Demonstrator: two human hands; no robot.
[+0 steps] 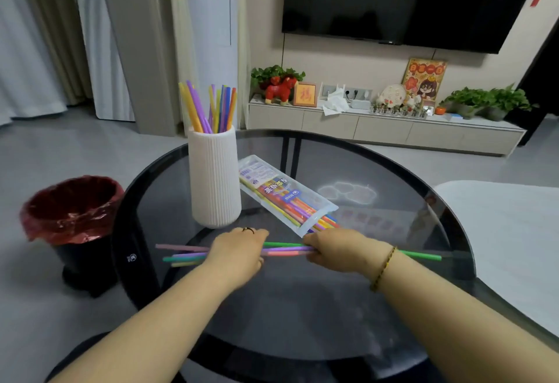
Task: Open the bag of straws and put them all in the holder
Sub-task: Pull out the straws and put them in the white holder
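Straws, thin coloured plastic tubes (287, 250), are held level at lower centre of the frame, gripped by the left hand (237, 254) and the right hand (334, 251), both closed around them. Light, slippery and easily splayed, they are best gripped mid-bundle. Above stand the white ribbed holder (214, 180), part-filled, and the opened clear bag (287, 195), more straws inside.

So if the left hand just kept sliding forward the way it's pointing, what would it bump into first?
Probably the white ribbed holder, standing just beyond the left hand; the straw bag lies further right. Depth is hard to judge.
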